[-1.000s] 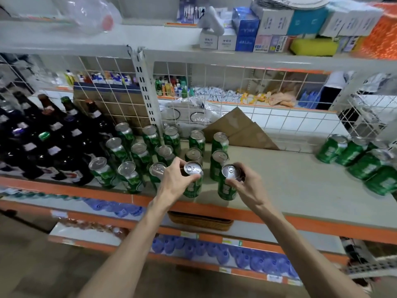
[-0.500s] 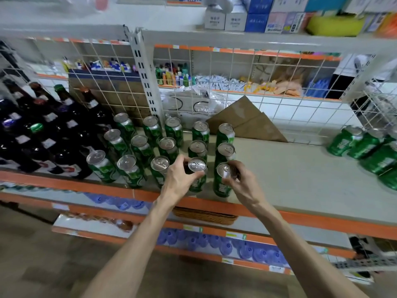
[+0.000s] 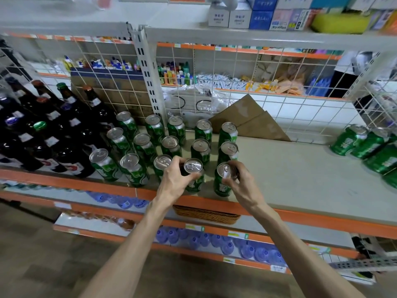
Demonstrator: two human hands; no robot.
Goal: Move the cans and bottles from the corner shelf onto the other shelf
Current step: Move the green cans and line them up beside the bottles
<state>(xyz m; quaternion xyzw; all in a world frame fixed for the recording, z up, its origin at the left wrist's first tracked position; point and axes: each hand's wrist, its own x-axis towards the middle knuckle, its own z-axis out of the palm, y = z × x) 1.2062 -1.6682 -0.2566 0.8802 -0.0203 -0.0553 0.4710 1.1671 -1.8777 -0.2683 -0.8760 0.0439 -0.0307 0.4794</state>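
Observation:
Several green cans with silver tops stand in rows on the grey shelf (image 3: pixel 300 179) with an orange front edge. My left hand (image 3: pixel 175 179) grips the top of a front-row can (image 3: pixel 194 175). My right hand (image 3: pixel 240 181) grips the top of the can beside it (image 3: pixel 221 181), at the right end of the front row. Both cans stand upright on the shelf. Dark glass bottles (image 3: pixel 49 138) fill the shelf's left part. More green cans (image 3: pixel 365 145) sit on the corner shelf at the far right.
A wire grid (image 3: pixel 268 82) backs the shelf, with a brown cardboard piece (image 3: pixel 251 119) leaning on it. A white upright post (image 3: pixel 148 78) stands behind the cans. Above is a shelf of boxes (image 3: pixel 257 18). Below are a woven basket (image 3: pixel 206 214) and blue water bottles (image 3: pixel 214 241).
The view has shifted slightly down and closer. Both hands have stayed on the tops of the two front cans, which stand in the same spots on the shelf.

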